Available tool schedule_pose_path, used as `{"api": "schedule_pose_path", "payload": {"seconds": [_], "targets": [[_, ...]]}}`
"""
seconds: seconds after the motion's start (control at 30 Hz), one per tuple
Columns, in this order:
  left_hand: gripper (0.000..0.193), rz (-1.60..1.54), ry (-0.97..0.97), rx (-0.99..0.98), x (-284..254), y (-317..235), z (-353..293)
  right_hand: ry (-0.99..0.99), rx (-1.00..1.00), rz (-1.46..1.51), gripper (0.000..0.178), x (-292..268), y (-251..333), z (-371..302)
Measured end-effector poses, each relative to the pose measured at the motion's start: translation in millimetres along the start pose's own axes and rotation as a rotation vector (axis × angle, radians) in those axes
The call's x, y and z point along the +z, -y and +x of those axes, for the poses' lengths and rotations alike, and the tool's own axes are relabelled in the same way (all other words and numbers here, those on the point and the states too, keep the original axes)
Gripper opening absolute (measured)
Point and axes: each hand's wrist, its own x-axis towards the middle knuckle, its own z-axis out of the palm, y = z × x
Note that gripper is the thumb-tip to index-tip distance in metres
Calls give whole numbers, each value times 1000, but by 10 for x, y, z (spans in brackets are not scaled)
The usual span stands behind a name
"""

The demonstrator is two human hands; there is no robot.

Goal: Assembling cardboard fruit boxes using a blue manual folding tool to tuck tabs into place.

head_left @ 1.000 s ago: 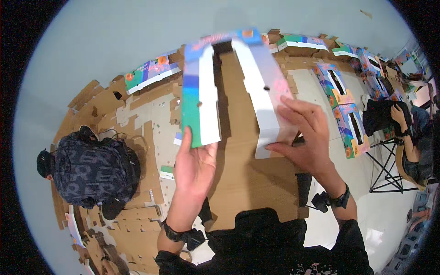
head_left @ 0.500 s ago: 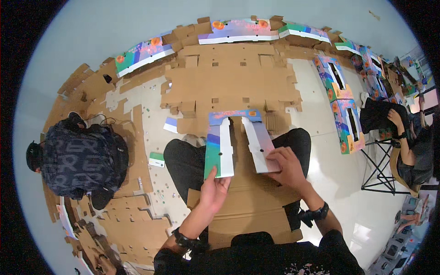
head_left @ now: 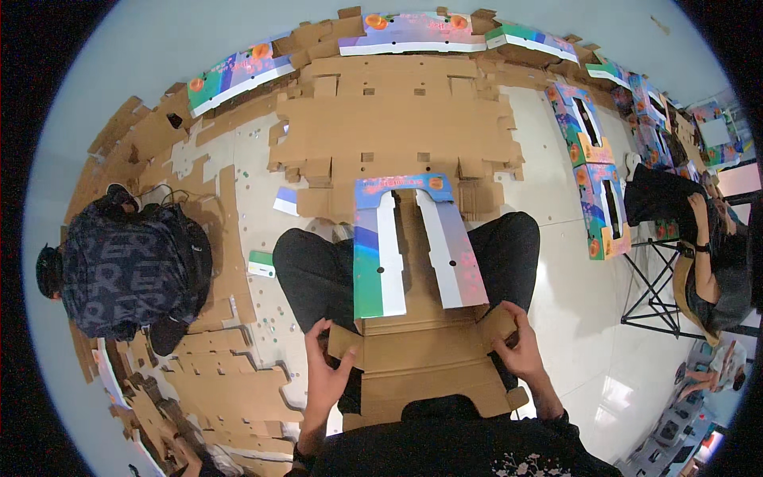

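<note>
Left hand (head_left: 323,380) at 7 o'clock, fingers pointing to 12, thumb angled to 1, thumb and fingers in a pinch grip. Right hand (head_left: 526,358) between 4 and 5, also pinching, index finger to 11, thumb to 10. Hands well apart, roughly mirrored. Forearms (head_left: 548,401) come up from the lower edge, short black sleeves. Left knee (head_left: 304,256) near 9, right knee (head_left: 510,240) at 3, black trousers. Torso (head_left: 445,447) at 6.
</note>
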Motion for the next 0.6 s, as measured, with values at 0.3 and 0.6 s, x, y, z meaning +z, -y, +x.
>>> {"api": "schedule_pose_path", "payload": {"seconds": [0.3,0.6], "targets": [[85,13,172,208,112,191,19,196,-178,-171,80,60,166,52],[121,171,472,-63,89,52,770,271,209,-74,95,33,116,581]]}}
